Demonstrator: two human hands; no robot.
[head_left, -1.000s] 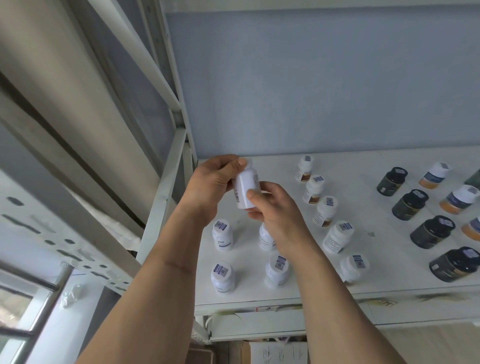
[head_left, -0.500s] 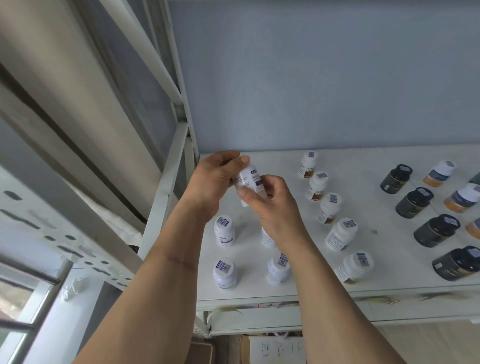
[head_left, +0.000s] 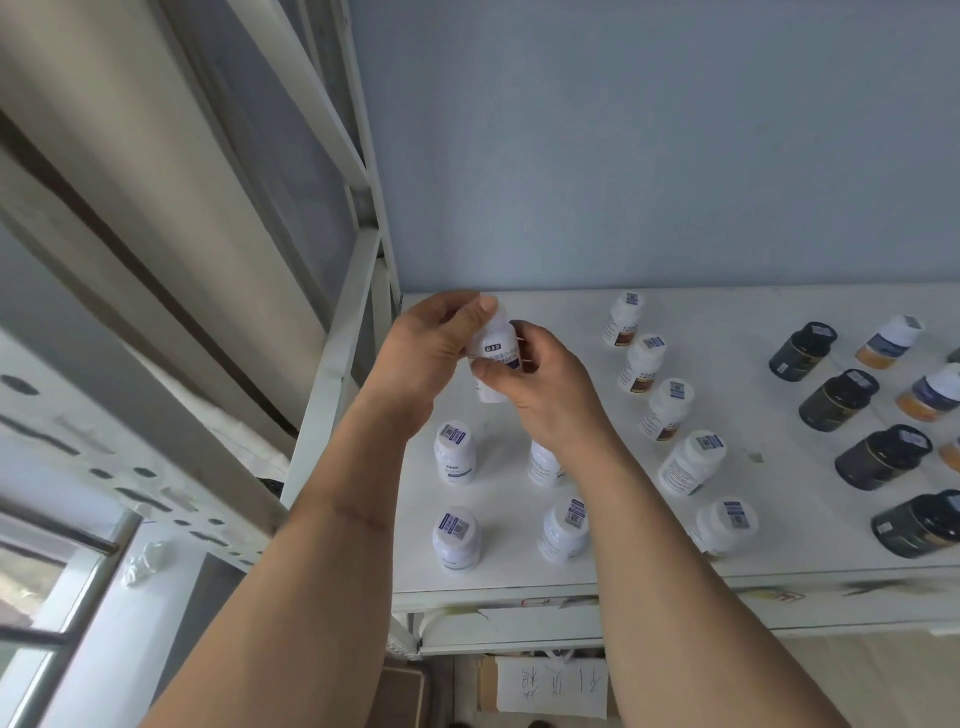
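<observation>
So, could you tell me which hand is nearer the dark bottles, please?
Right. The right hand grips a white bottle left of the dark bottles; the left hand grips it farther left.

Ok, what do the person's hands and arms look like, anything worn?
Left hand and right hand are bare: no gloves, rings or watch show. Both forearms are bare, no sleeves in view. A thin line marks the left forearm.

This is looking like a stockroom: white bottles (head_left: 454, 457) with barcode stickers on their caps are standing in rows on a white metal shelf (head_left: 810, 540), and dark jars (head_left: 878, 457) are lining up toward 3 o'clock. A perforated steel upright (head_left: 156, 499) is running past at 9 o'clock, and a cardboard box (head_left: 485, 680) is carrying a handwritten paper label (head_left: 550, 686) at 6 o'clock.
</observation>
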